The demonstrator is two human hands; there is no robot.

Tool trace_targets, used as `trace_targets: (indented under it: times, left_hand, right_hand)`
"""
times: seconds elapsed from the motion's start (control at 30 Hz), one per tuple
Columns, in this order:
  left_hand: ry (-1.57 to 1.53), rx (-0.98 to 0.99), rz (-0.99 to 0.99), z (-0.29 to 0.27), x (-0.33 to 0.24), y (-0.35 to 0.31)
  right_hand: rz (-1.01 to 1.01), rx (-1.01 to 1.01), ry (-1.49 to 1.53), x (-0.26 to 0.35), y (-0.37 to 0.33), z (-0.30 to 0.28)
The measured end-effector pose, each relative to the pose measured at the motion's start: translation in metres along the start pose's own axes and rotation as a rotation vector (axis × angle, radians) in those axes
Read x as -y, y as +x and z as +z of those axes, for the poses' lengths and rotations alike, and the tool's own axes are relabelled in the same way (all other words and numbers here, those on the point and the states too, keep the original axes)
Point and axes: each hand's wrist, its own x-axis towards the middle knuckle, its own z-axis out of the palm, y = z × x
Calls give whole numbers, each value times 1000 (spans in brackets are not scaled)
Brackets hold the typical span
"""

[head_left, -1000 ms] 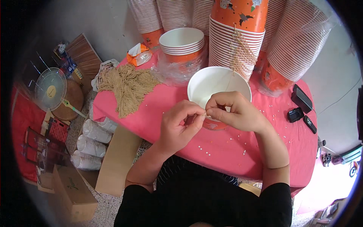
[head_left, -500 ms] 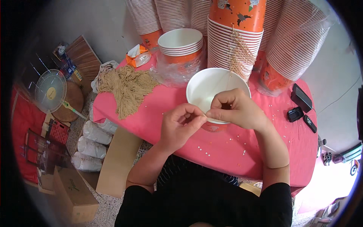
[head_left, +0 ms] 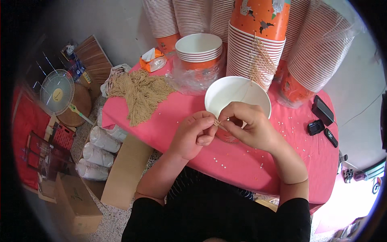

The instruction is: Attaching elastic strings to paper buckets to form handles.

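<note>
Between the thumb and fingers of my left hand [head_left: 192, 135] a thin tan cord [head_left: 217, 122] is pinched, with a small loop or knot showing. My right hand [head_left: 252, 126] pinches the same cord from the other side, fingertips almost touching the left ones. Directly behind the hands stands a paper bucket [head_left: 219, 94], white inside and orange outside; its near rim is partly covered by my right hand. A strand of cord runs up the inside of its far wall. To the left lies a heap of tan cords [head_left: 145, 92].
Behind the bucket rises a tall stack of orange buckets [head_left: 246, 52] with cords hanging off it. A shorter bucket stack [head_left: 199, 50] and a wrapped stack [head_left: 322, 52] flank it. Small white dots are strewn over the pink tablecloth [head_left: 238, 169]. A black remote [head_left: 331, 138] lies far right.
My left fingers have curled further in around the cord, and a small loop now shows between the hands. My right hand has turned slightly. The whole view has shifted a little.
</note>
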Motion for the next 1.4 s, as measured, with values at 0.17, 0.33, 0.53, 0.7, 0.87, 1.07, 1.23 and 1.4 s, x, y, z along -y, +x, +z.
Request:
trace_targets:
  times: [0.17,0.33,0.53,0.7,0.87,1.07,1.23,1.4]
  left_hand:
    - [-69,-2,4,-2,3,1]
    - [-83,-9,86,-1,10,0]
    - [72,-92,281,11,20,0]
    - [315,-113,441,10,24,-4]
    - [598,-174,536,19,21,-3]
    - [646,-161,445,15,13,-4]
    - [412,-106,301,7,12,-3]
    - [233,-72,273,3,14,0]
  right_hand:
    - [-7,-6,32,3,0,0]
    - [-100,-65,-59,-1,0,3]
    - [-97,-148,-141,4,-2,6]
    - [-65,-145,-169,6,-3,8]
    - [121,-78,20,0,-5,3]
    - [381,26,250,4,-1,-8]
    - [222,-63,228,-2,-2,-5]
    - [97,-37,67,0,0,-3]
